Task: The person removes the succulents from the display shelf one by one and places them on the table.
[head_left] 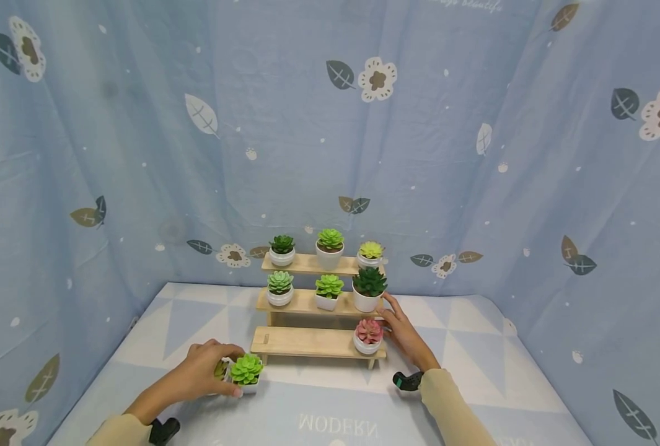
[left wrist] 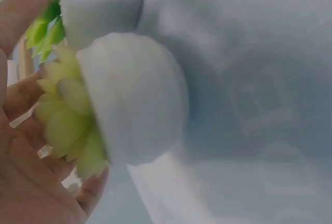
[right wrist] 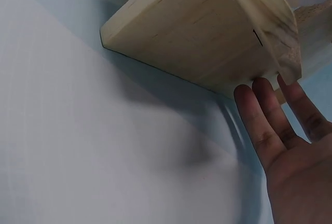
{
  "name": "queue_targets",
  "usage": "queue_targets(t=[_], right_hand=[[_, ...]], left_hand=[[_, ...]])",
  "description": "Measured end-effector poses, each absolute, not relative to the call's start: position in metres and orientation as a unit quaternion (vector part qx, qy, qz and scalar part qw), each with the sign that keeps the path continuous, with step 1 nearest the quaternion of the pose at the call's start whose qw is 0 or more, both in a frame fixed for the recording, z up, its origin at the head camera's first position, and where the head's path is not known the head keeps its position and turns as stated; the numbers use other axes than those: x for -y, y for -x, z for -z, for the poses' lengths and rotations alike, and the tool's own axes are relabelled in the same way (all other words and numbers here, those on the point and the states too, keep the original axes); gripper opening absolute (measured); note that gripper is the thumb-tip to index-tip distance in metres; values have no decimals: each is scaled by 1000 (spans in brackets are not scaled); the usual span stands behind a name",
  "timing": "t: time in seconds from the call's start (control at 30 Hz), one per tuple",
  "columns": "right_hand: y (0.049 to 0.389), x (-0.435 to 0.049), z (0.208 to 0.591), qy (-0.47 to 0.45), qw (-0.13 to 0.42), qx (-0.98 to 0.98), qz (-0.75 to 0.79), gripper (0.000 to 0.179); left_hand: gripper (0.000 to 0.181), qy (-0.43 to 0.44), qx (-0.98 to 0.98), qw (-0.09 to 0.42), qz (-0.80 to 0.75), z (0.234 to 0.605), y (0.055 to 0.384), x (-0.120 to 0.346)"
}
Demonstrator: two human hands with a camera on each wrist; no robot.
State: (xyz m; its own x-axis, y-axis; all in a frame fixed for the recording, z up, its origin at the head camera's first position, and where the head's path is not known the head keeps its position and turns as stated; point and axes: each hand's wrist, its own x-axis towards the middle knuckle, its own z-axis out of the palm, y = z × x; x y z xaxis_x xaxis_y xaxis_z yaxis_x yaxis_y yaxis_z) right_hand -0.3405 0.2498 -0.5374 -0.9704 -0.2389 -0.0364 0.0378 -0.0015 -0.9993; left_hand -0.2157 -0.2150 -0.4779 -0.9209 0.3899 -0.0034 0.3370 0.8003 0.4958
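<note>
Apparently at pick-up, the left hand (head_left: 202, 373) grips the near green plant (head_left: 246, 370), next calling for a level lift, while the right hand (head_left: 403, 329), fingers extended, touches the stand (head_left: 313, 342).

I count nine potted succulents (head_left: 330, 240), eight green and one pink. Seven stand on one wooden stand (head_left: 307, 342) with three shelves (head_left: 300, 300): three up top, three mid, one at bottom; two more at the left hand (head_left: 204, 370). Also one right hand (head_left: 402, 327), two sleeves (head_left: 451, 402), two black wrist devices (head_left: 407, 381).
</note>
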Motion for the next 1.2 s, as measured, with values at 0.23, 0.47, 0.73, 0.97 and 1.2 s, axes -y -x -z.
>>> queue_targets(t=[0.23,0.47,0.73,0.97,1.2], right_hand=[[343,-245,544,74,90,-695,710,67],[345,-244,547,78,83,-684,721,64],[341,-249,546,76,89,-681,723,64],[342,-252,547,85,100,-687,714,63],[343,-249,548,72,105,-683,720,65]], left_hand=[[75,-209,-941,21,-266,464,217,216],[67,-225,-925,-9,-307,455,220,208],[59,-215,-917,0,-335,456,221,197],[53,-226,-908,10,-354,456,219,194],[56,-231,-898,26,-374,458,226,184]])
